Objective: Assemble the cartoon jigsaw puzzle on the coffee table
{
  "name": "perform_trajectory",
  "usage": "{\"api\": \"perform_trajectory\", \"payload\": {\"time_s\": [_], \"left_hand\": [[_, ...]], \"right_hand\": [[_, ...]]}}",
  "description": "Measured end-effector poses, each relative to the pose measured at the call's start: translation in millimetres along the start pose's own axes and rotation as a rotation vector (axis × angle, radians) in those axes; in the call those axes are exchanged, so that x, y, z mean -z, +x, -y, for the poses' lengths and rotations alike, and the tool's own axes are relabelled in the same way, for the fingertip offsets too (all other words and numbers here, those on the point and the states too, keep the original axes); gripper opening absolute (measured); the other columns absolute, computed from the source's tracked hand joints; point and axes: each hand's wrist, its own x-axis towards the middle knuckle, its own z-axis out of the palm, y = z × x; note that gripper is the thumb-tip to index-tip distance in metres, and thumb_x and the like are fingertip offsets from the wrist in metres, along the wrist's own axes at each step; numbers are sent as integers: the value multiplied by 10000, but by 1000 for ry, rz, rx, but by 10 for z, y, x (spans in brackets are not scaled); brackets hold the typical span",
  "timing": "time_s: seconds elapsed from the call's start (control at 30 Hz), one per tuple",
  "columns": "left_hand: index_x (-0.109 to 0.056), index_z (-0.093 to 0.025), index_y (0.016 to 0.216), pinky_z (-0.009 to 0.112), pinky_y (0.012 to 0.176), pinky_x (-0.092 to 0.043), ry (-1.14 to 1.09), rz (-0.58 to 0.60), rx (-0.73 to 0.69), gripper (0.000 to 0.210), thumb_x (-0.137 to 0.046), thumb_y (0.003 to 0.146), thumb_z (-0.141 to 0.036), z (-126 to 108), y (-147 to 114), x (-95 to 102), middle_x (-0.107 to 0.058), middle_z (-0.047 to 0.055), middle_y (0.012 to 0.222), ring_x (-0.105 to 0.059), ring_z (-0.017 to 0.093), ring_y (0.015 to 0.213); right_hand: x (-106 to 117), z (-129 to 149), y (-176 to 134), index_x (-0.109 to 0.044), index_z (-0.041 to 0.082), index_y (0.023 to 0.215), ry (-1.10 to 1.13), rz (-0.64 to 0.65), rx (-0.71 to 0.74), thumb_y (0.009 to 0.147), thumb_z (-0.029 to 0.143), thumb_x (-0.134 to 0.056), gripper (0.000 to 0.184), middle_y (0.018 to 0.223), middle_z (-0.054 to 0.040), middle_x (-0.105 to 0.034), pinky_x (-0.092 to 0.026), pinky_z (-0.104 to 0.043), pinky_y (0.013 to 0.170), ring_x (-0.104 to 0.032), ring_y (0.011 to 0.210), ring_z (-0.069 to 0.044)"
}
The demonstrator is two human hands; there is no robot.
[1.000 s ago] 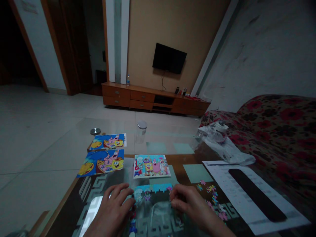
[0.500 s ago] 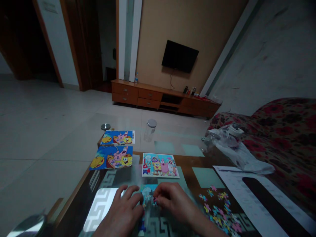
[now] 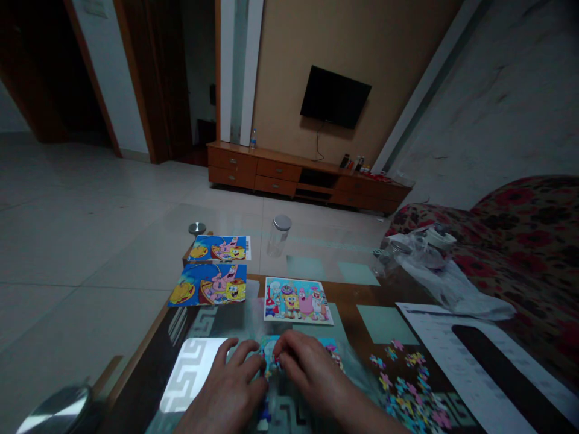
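Note:
A partly joined jigsaw puzzle lies on the glass tabletop, mostly hidden by my hands. My left hand is palm down at its left edge, fingers apart and bent, fingertips touching or just over it. Over its upper middle, my right hand pinches a small puzzle piece, mostly covered by the fingers. Just beyond lies a reference picture of cartoon characters. To the right is a scattered heap of loose puzzle pieces.
Two blue cartoon cards lie at the table's left. A clear jar with a silver lid stands at the back. Paper sheets with a dark strip and a plastic bag occupy the right side, near a floral sofa.
My right hand has moved slightly left with the piece, uncovering part of the puzzle on its right. My left hand keeps nearly the same place. The view has shifted a little.

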Motion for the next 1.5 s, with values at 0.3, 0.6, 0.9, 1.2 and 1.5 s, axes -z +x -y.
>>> {"api": "perform_trajectory", "payload": {"time_s": [0.3, 0.6, 0.9, 1.2, 1.5], "left_hand": [[-590, -268, 808, 371, 863, -317, -30, -55, 9, 59, -619, 848, -236, 13, -9, -51, -667, -72, 945, -547, 198, 972], [-583, -275, 820, 379, 870, -270, 4, -107, 5, 72, -652, 839, -277, -5, -30, -120, -656, -80, 927, -538, 201, 948], [-607, -269, 852, 387, 877, -285, -27, -78, 38, 62, -633, 837, -215, -52, -52, -151, -653, -64, 945, -546, 201, 949], [-602, -268, 857, 382, 834, -337, -45, -52, 9, 85, -674, 816, -246, -17, -34, -103, -663, -64, 954, -576, 205, 929], [-634, -295, 874, 368, 825, -366, -70, -23, 24, 75, -684, 818, -284, 2, -12, -32, -676, -84, 973, -587, 186, 951]], "right_hand": [[42, 49, 12, -634, 224, 914, 39, -10, 18, 839, 58, -523, 214, 950, -52, -671, -453, -302, 813, -608, 908, -198], [-5, 3, 13, -597, 194, 746, 64, 8, -46, 769, 53, -571, 146, 692, -11, -633, -382, -252, 563, -565, 637, -146], [-31, 31, 18, -618, 199, 712, 27, 10, -83, 755, 59, -581, 151, 689, -18, -666, -371, -254, 546, -574, 627, -149], [-66, 0, -25, -625, 198, 789, -121, 12, -44, 716, 45, -606, 170, 791, -42, -670, -400, -290, 626, -590, 720, -186], [-74, 44, -100, -623, 192, 904, -240, 79, -75, 687, 49, -685, 267, 935, -72, -651, -417, -332, 688, -602, 845, -255]]}}
